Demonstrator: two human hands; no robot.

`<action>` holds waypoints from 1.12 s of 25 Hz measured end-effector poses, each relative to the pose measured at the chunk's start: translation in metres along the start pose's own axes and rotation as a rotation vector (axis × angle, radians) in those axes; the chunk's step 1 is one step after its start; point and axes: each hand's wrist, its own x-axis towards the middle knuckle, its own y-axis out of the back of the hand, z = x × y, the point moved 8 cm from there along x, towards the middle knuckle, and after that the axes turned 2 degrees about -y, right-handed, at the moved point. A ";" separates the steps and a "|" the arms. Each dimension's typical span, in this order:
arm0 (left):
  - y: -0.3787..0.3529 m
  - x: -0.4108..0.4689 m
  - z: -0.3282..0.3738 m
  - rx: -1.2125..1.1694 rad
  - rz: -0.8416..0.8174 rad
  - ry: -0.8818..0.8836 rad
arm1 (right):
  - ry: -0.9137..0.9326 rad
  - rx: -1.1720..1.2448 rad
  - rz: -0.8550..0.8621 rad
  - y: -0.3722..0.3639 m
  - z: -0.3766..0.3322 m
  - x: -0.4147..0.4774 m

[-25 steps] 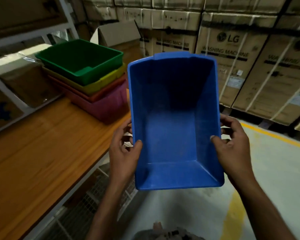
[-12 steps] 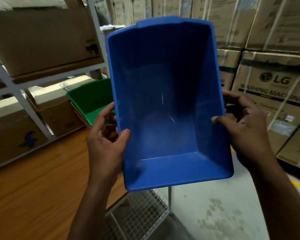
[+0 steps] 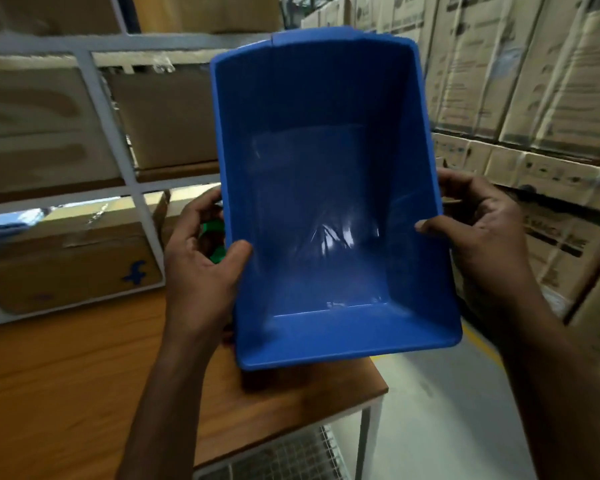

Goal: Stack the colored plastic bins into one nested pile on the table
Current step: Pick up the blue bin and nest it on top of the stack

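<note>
An empty blue plastic bin (image 3: 329,216) fills the middle of the view, tilted with its open side toward me. My left hand (image 3: 201,271) grips its left wall, thumb inside the rim. On the right wall sits my right hand (image 3: 478,230), thumb over the edge. The bin hangs above the far right end of the wooden table (image 3: 66,382). Only a sliver of the green bin (image 3: 214,240) shows behind my left hand; the pile beneath it is hidden by the blue bin.
A white metal rack (image 3: 118,140) with cardboard boxes (image 3: 66,258) stands behind the table. Tall stacks of cardboard cartons (image 3: 534,98) line the right side. The table's corner (image 3: 378,386) ends over grey floor with a yellow line; a wire mesh shelf lies under the table.
The blue bin has moved left and forward, from beside the table to over its end, and now covers the stack of bins. Both hands keep the same hold.
</note>
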 end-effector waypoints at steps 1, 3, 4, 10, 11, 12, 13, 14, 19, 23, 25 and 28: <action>0.003 0.007 -0.001 0.011 0.010 0.015 | 0.001 0.036 -0.017 -0.007 0.003 0.009; 0.011 0.020 -0.001 0.035 0.032 0.024 | 0.001 0.091 -0.036 -0.021 0.009 0.026; 0.015 0.027 0.000 0.060 0.044 0.016 | 0.004 0.105 -0.044 -0.029 0.010 0.033; 0.037 0.068 -0.004 0.123 0.088 -0.070 | -0.016 0.167 -0.044 -0.079 0.024 0.072; 0.039 0.074 -0.008 0.140 0.090 -0.079 | -0.019 0.168 -0.045 -0.087 0.028 0.076; 0.041 0.080 -0.014 0.148 0.093 -0.080 | -0.028 0.163 -0.045 -0.093 0.033 0.080; 0.043 0.086 -0.021 0.147 0.095 -0.071 | -0.041 0.162 -0.049 -0.100 0.039 0.084; 0.044 0.091 -0.028 0.136 0.095 -0.057 | -0.056 0.164 -0.054 -0.106 0.045 0.088; 0.054 0.124 -0.063 0.142 0.088 0.046 | -0.146 0.169 -0.103 -0.138 0.069 0.113; 0.056 0.144 -0.096 0.237 0.089 0.157 | -0.291 0.135 -0.158 -0.160 0.096 0.139; 0.054 0.149 -0.116 0.251 0.075 0.235 | -0.377 0.123 -0.183 -0.167 0.111 0.147; 0.053 0.151 -0.144 0.257 0.049 0.385 | -0.474 0.099 -0.228 -0.175 0.127 0.151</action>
